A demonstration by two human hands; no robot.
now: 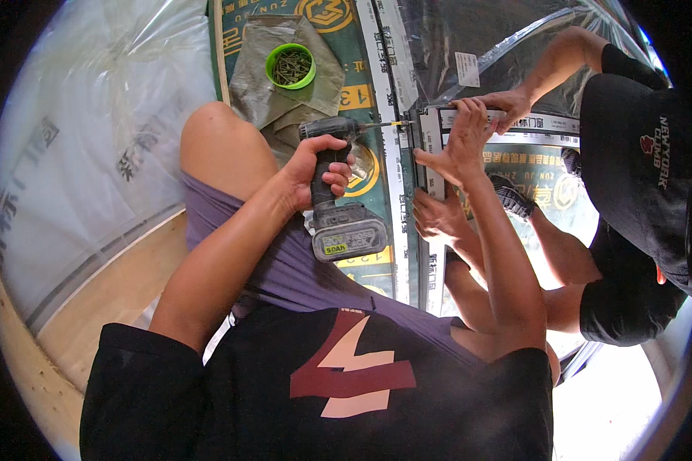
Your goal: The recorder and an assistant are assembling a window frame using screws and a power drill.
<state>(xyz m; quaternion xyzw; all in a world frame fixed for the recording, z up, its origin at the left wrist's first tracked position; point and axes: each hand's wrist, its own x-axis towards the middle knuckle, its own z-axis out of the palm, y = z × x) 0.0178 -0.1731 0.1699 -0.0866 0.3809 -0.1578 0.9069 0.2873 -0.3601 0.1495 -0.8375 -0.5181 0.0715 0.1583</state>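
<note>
My left hand (321,167) is wrapped round the grip of a black cordless drill (349,232), battery toward me. Its long bit (378,124) points right, and the tip meets, or nearly meets, the side of a dark frame bar (412,180) covered in white film. My right hand (466,143) grips the frame's corner just right of the tip, thumb along the bar and fingers over the crosspiece (546,123). Touching the corner beside my fingers is a co-worker's hand (510,106). Another hand (440,215), apparently the co-worker's, holds the bar below mine.
Beyond the drill, a green tub (291,66) of screws stands on a grey-brown sheet (257,58). Printed green board (346,58) lies under the frame. Clear plastic film (515,46) covers the far right panel. Wrapped panels (92,131) stand left; a co-worker crouches right.
</note>
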